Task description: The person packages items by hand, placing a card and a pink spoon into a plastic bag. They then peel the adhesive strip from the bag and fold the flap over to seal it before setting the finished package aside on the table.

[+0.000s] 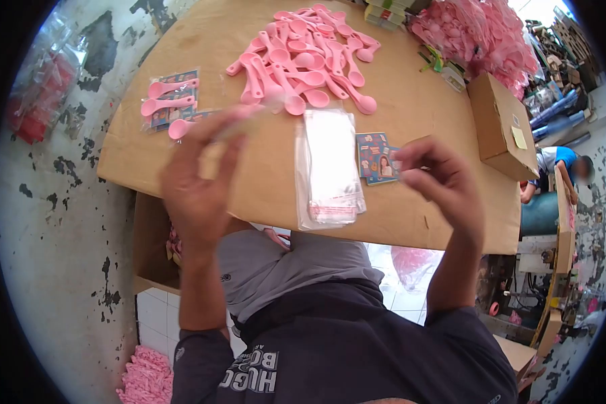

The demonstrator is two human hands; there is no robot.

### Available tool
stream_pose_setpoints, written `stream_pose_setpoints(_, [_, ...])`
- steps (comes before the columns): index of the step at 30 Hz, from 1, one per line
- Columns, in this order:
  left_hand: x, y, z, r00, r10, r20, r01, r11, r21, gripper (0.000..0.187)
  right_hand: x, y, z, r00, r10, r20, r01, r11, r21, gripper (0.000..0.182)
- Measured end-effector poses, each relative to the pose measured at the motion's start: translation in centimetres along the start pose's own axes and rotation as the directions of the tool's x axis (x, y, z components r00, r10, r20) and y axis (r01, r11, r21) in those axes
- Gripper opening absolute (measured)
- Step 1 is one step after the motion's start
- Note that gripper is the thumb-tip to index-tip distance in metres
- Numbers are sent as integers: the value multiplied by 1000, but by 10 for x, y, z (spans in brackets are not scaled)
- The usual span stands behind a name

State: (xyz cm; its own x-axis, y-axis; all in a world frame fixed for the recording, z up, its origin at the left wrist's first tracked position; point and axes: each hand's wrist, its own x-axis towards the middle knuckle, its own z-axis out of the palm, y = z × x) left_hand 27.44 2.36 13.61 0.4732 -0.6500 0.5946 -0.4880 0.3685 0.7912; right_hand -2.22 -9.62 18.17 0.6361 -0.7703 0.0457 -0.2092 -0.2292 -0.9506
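My left hand point(205, 178) is raised over the left part of the table, smeared by motion. Its fingers are curled around a blurred see-through strip that looks like a clear plastic bag point(266, 106). Low over the table, my right hand point(444, 182) pinches the edge of a small printed card point(395, 158) beside a stack of similar blue cards point(377, 160). Between the hands lies a pile of clear plastic bags point(331, 165). Pink spoons point(306, 57) form a heap behind them. Left of the heap, several spoons rest on bagged cards point(172, 118).
A cardboard box point(501, 124) stands at the table's right edge. Behind it are large bags of pink spoons point(475, 37) and a green-handled tool point(438, 62). Another person point(552, 168) sits farther right. A pink heap point(146, 377) lies on the floor at lower left.
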Motion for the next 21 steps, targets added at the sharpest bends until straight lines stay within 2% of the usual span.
stream_pose_setpoints(1, [10,-4,-9,998,57,-18,-55,995,80,27,-2,-7,-16,1000,9,10,-11,988,155,25])
stream_pose_setpoints(2, [17,-8,-19,993,118,-31,-111,981,160,28,-3,-6,-32,997,-71,21,63,962,265,25])
stream_pose_setpoints(3, [21,-14,-27,992,123,-24,-119,982,148,28,-3,-3,-47,988,-156,22,137,919,371,27])
stream_pose_setpoints(4, [24,-20,-35,998,61,29,-67,943,325,28,1,5,-62,984,-168,56,123,876,467,31])
stream_pose_setpoints(5, [26,-28,-43,997,-8,70,-28,870,492,29,7,16,-67,985,-165,40,129,879,459,31])
stream_pose_setpoints(6, [27,-38,-49,980,-138,142,48,860,508,31,12,32,-70,988,-76,-136,62,992,-109,32])
stream_pose_setpoints(7, [25,-50,-56,978,-136,157,41,869,494,31,15,47,-74,941,-85,-327,-142,778,-612,32])
stream_pose_setpoints(8, [20,-62,-62,959,-76,271,-108,791,602,33,14,63,-81,936,-77,-344,-163,771,-615,32])
stream_pose_setpoints(9, [15,-69,-64,921,-30,387,-262,688,677,35,11,78,-90,923,-170,-346,-178,609,-773,33])
stream_pose_setpoints(10, [12,-70,-64,924,-65,378,-221,714,665,36,12,82,-98,912,-260,-318,-193,412,-890,33])
stream_pose_setpoints(11, [10,-70,-64,921,-63,385,-224,723,654,36,15,84,-104,910,-255,-326,-206,405,-891,33])
stream_pose_setpoints(13, [11,-71,-65,934,-81,349,-172,753,636,35,24,84,-107,919,-156,-363,-168,676,-717,35])
stream_pose_setpoints(14, [13,-73,-65,933,-77,353,-177,754,633,35,32,91,-110,917,-156,-368,-172,676,-716,35])
stream_pose_setpoints(16, [15,-77,-65,941,-102,323,-120,791,600,32,47,119,-112,914,-329,-239,46,667,-743,35])
stream_pose_setpoints(17, [16,-77,-66,941,-107,321,-116,788,605,32,47,130,-111,915,-327,-234,50,671,-740,35])
stream_pose_setpoints(19, [18,-79,-66,941,-58,334,-182,745,642,30,52,133,-100,913,-406,-33,138,384,-913,34])
stream_pose_setpoints(20, [17,-81,-66,941,-70,331,-172,743,647,30,51,127,-105,916,-400,-25,144,388,-910,34])
stream_pose_setpoints(21, [16,-82,-65,948,-68,310,-150,765,626,30,48,85,-100,983,-113,-142,-69,490,-869,33])
